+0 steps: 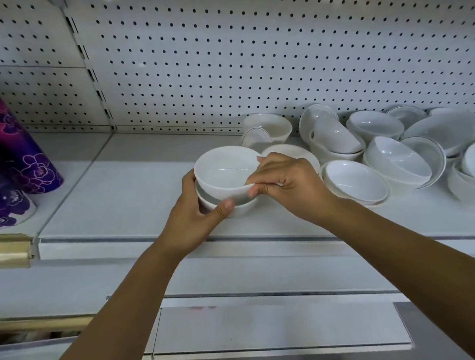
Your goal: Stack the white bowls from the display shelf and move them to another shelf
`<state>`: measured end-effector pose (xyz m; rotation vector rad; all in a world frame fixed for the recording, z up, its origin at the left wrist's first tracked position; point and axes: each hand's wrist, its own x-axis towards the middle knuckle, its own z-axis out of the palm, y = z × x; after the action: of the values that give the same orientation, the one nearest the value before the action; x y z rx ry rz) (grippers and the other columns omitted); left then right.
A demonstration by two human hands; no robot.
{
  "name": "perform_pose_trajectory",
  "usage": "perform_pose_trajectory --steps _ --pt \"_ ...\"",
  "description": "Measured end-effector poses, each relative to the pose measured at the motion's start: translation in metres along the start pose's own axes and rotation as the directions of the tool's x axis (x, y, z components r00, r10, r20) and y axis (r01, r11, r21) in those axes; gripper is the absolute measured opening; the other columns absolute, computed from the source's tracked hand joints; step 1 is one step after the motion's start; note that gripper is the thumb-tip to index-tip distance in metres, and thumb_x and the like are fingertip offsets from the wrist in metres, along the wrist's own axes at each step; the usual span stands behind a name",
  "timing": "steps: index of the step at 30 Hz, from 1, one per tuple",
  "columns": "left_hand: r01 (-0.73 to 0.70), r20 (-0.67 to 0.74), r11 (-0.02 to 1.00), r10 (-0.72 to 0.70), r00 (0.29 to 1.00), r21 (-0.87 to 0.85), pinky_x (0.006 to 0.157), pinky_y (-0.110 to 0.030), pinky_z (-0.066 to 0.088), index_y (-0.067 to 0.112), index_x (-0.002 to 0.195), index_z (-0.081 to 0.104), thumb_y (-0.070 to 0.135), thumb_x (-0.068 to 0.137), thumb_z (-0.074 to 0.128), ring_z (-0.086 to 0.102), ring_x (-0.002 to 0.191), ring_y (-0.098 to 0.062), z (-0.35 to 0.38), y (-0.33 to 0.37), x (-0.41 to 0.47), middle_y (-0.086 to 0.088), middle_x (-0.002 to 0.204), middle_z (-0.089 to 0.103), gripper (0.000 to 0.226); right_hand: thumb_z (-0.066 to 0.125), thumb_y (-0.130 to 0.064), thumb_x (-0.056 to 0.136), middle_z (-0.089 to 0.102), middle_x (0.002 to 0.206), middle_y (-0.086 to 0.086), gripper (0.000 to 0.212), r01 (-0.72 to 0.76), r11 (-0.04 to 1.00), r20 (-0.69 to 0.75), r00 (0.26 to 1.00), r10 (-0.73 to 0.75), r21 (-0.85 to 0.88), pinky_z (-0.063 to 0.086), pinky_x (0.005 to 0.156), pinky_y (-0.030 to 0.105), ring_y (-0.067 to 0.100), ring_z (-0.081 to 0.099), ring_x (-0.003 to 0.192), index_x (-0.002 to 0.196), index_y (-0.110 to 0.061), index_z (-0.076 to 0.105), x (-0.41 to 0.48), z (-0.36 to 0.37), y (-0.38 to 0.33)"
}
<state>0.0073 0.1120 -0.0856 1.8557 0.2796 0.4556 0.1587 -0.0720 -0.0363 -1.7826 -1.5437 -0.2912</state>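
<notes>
Nesting the top bowl (224, 171) into the lower bowl (242, 209) at the shelf (125, 193) front; left grip (194, 219) cups the lower, right grip (284, 185) pinches the top's rim. Next: seat it level, add loose bowls (354, 183)

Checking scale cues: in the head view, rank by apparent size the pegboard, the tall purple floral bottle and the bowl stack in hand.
1. pegboard
2-3. purple floral bottle and bowl stack: they look about alike, so left unranked.
</notes>
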Motion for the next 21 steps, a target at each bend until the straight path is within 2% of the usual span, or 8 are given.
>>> perform_pose_trajectory --steps 4,8,12,15,17,21 --pt "-0.004 0.027 1.000 0.004 1.000 0.005 0.110 -0.032 0.049 0.037 0.153 0.023 0.077 0.069 0.073 0.050 0.135 -0.004 -0.002 -0.001 0.001 0.023 0.146 0.047 0.105 0.074 -0.013 0.090 0.075 0.083 -0.002 0.009 -0.003 1.000 0.014 1.000 0.002 0.018 0.044 0.113 0.034 0.018 0.061 0.088 0.088 -0.008 0.082 -0.006 0.004 0.000" --pt "0.005 0.031 1.000 -0.005 0.999 0.004 0.105 -0.021 0.046 0.040 0.151 0.020 0.071 0.074 0.069 0.046 0.131 0.013 0.000 0.001 0.001 0.035 0.142 0.043 0.096 0.076 -0.011 0.089 0.076 0.084 -0.003 0.007 -0.023 0.999 -0.009 1.000 0.023 0.024 0.042 0.114 0.028 0.015 0.062 0.089 0.089 -0.010 0.082 -0.013 0.010 0.000" --pt "-0.011 0.066 1.000 0.011 0.998 -0.006 0.096 -0.006 0.043 0.033 0.150 0.018 0.064 0.076 0.068 0.045 0.121 0.025 -0.001 0.008 0.000 0.032 0.140 0.041 0.095 0.075 -0.014 0.089 0.077 0.087 -0.003 0.008 -0.044 0.999 0.008 0.999 0.044 0.027 0.039 0.115 0.025 0.011 0.060 0.090 0.092 -0.011 0.082 -0.014 0.009 -0.003" --pt "-0.027 0.085 1.000 0.027 0.996 0.000 0.091 0.000 0.041 0.028 0.151 0.017 0.052 0.087 0.076 0.044 0.116 0.030 0.001 0.012 -0.002 0.030 0.139 0.039 0.090 0.078 -0.018 0.085 0.079 0.096 0.002 0.021 -0.057 0.998 0.032 0.998 0.057 0.015 0.042 0.113 0.028 0.015 0.063 0.094 0.104 -0.008 0.080 -0.016 0.003 -0.004" --pt "-0.023 0.074 1.000 0.023 0.997 -0.004 0.088 0.002 0.040 0.029 0.149 0.019 0.041 0.081 0.077 0.043 0.112 0.033 0.005 0.016 -0.004 0.029 0.137 0.040 0.090 0.083 -0.019 0.081 0.078 0.109 0.005 0.032 -0.086 0.996 0.014 0.996 0.086 0.002 0.049 0.104 0.029 0.018 0.065 0.101 0.110 -0.008 0.078 -0.018 -0.007 -0.005" --pt "0.001 0.017 1.000 -0.001 1.000 -0.029 0.084 0.003 0.042 0.031 0.144 0.025 0.039 0.070 0.081 0.047 0.110 0.030 0.015 0.022 -0.007 0.029 0.132 0.044 0.093 0.087 -0.020 0.077 0.075 0.114 0.005 0.040 -0.155 0.988 -0.059 0.986 0.153 -0.025 0.044 0.099 0.012 0.011 0.063 0.110 0.113 -0.007 0.077 -0.025 -0.035 -0.002"
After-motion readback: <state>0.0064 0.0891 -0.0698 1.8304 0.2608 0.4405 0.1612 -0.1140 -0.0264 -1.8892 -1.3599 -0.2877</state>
